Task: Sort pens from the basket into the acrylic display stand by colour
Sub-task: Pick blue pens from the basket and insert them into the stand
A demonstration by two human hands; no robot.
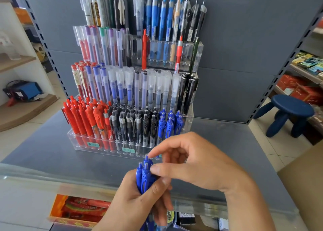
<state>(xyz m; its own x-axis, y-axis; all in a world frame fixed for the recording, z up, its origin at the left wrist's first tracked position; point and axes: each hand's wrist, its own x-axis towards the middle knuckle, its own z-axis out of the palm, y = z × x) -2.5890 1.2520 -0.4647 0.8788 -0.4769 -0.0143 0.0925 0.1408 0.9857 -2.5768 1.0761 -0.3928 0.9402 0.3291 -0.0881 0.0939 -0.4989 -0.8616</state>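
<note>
My left hand (139, 201) grips a bunch of blue click pens (145, 173) upright, low in the middle of the view. My right hand (194, 162) reaches in from the right and pinches the top of one of these pens between thumb and forefinger. Behind the hands stands the tiered acrylic display stand (104, 146) on the grey shelf. Its front row holds red pens (83, 119) at the left, black pens (134, 124) in the middle and blue pens (170, 122) at the right. The basket is not in view.
Higher tiers hold capped red, blue, clear and black pens. A clear strip runs along the shelf's front edge (52, 175). Below the shelf sits an orange box of red packets (78, 209). A blue stool (288, 112) stands on the floor at the right.
</note>
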